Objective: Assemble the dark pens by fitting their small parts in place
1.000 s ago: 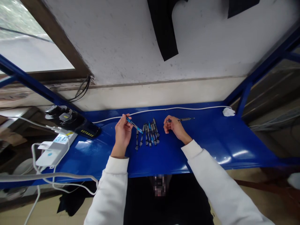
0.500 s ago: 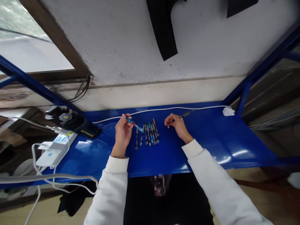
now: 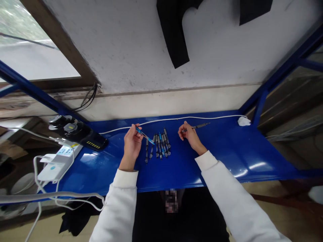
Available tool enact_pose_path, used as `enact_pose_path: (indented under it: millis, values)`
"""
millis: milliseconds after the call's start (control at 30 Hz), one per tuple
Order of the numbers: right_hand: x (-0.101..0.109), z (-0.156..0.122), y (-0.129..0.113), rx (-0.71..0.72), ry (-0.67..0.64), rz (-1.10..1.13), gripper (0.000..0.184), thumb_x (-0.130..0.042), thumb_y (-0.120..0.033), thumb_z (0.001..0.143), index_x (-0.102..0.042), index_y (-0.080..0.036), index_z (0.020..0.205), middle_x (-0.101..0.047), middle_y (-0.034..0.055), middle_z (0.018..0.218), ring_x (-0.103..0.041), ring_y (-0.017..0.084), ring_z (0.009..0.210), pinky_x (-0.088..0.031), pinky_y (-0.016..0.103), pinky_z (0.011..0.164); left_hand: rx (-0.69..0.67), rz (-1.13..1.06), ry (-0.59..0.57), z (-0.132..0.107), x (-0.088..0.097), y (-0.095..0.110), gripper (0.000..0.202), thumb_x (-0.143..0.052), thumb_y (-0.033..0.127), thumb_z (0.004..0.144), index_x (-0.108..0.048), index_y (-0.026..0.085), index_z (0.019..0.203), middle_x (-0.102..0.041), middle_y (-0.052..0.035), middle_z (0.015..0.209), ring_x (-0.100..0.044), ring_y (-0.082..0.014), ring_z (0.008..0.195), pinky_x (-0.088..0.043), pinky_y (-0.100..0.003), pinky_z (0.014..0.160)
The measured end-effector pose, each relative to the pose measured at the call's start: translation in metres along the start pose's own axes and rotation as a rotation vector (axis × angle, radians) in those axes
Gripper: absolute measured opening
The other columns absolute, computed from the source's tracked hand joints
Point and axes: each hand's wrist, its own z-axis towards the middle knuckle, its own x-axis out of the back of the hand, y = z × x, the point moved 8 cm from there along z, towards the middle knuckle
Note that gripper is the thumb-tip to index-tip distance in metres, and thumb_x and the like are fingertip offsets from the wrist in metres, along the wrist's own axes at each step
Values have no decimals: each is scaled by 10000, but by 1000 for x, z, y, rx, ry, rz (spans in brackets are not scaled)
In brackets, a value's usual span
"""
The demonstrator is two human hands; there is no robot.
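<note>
Both hands work over the blue bench [image 3: 227,151]: the left hand [image 3: 133,144] pinches a blue pen [image 3: 144,135] slanting toward a row of pens [image 3: 158,145] lying side by side just beside it. Right of that row, the right hand [image 3: 188,134] grips a dark pen [image 3: 198,126] pointing outward. Behind both, a white cable [image 3: 176,118] runs along the bench; a power strip [image 3: 57,162] sits at far left.

A workshop: blue metal bench [image 3: 227,148], power strip [image 3: 57,161], scuffed wall [image 3: 126,43].
</note>
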Motion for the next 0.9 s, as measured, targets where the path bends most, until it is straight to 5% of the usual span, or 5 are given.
enact_pose_path:
  millis: [233, 467, 733, 900]
  values:
    - [-19, -8, 9, -154, -200, -6, 707, -539, -850, 989, -653, -213, 703, -625, 41, 605, -495, 141, 433, -344, 276, 404, 1, 21, -9, -1, -1, 0, 331, -946, 423, 946, -830, 141, 1075, -747, -16, 913, -575, -38, 626, -533, -173, 618]
    - [-25, -13, 2, -128, -232, -31, 689, -533, -786, 1012, -462, -257, 577, -403, -30, 498, -408, 127, 397, -279, 278, 418, -9, 27, -23, -1, -2, 0, 326, -953, 423, 939, -817, 160, 1075, -756, -6, 909, -598, -34, 624, -531, -174, 621]
    - [-28, -19, 2, -159, -230, -116, 616, -523, -715, 1032, -607, -220, 676, -572, 13, 562, -471, 126, 422, -271, 261, 412, 8, 24, -11, -1, -2, -1, 340, -958, 426, 933, -816, 150, 1070, -751, -4, 909, -588, -30, 623, -539, -168, 623]
    - [-26, -14, -13, 8, -182, -122, 429, -640, -583, 995, -668, -220, 767, -682, 42, 727, -621, 170, 631, -458, 281, 534, 13, 16, -3, 0, -2, -1, 336, -964, 418, 926, -823, 142, 1054, -748, -12, 904, -576, -31, 618, -535, -163, 613]
